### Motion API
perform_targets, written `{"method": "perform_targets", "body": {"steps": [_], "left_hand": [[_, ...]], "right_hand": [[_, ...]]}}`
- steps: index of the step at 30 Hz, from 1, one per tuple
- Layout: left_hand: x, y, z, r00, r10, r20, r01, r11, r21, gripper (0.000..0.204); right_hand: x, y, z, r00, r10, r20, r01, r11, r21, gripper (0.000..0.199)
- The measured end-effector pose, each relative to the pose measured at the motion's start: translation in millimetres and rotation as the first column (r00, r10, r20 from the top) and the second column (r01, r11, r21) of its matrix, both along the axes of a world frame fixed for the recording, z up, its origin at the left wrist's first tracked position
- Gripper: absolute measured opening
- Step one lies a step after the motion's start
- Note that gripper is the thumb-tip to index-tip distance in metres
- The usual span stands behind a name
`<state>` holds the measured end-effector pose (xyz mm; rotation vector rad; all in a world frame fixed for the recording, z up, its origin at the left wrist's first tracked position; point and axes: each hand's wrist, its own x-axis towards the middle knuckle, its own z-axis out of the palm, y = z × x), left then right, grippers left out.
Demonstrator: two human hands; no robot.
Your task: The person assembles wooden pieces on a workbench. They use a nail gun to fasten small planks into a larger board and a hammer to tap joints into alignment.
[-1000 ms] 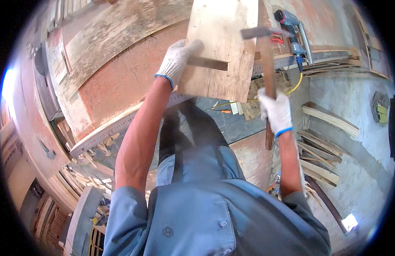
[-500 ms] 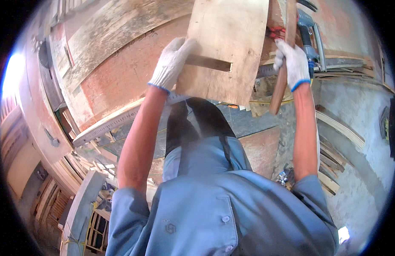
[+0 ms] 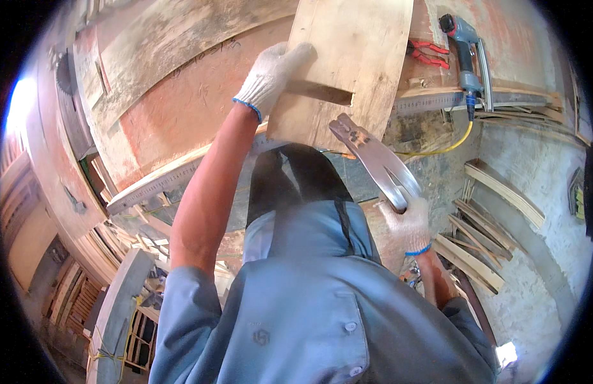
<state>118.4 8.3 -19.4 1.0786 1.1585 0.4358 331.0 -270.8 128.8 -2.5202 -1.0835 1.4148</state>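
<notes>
board: pale rectangular plywood board [image 3: 354,64] with a narrow slot cut in from its left edge, held up at top centre, over the red-brown plywood worktop [image 3: 181,109]
left hand: white knit-gloved left hand [image 3: 271,77], blue cuff, fingers closed on the board's left edge right at the slot; arm stretched up from lower left
hammer: worn grey metal claw hammer [image 3: 373,160], lies diagonal, head end up-left just below the board's lower edge, cannot tell if touching it
right hand: white knit-gloved right hand [image 3: 408,224], blue cuff, wrapped tight round the hammer's lower end, well below the board
body: blue button work shirt [image 3: 309,313] fills the lower middle, dark apron [image 3: 296,179] above it
ruler: long grey metal straightedge [image 3: 162,182] along the worktop's front edge, runs under the left forearm
drill: blue-grey power drill [image 3: 466,51] on the bench top right, yellow cable [image 3: 447,148] trailing down from it
pliers: red-handled pliers [image 3: 427,52] just left of the drill, right of the board
offcuts: stack of curved pale wood strips [image 3: 495,192] on grey concrete floor, right of the right hand
left side: wooden frames and slats [image 3: 91,243] stacked at lower left, blurred
</notes>
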Motion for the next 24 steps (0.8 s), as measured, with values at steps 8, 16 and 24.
{"method": "perform_targets", "body": {"steps": [8, 16, 24], "left_hand": [[2.3, -6.0, 16.4, 0.994, 0.073, 0.077, -0.067, 0.994, -0.084, 0.054], [-1.2, -6.9, 7.0, 0.998, 0.007, 0.069, -0.011, 0.998, 0.069, 0.054], [-2.8, -6.3, 3.7, 0.994, -0.027, 0.103, 0.022, 0.998, 0.052, 0.053]], "right_hand": [[-25.5, -2.0, -11.2, 0.910, 0.380, 0.164, -0.377, 0.925, -0.050, 0.021], [-42.5, 12.4, -9.7, 0.962, 0.237, 0.134, -0.250, 0.964, 0.086, 0.023], [-64.5, 27.6, -3.2, 0.964, 0.255, 0.075, -0.266, 0.927, 0.266, 0.025]]}}
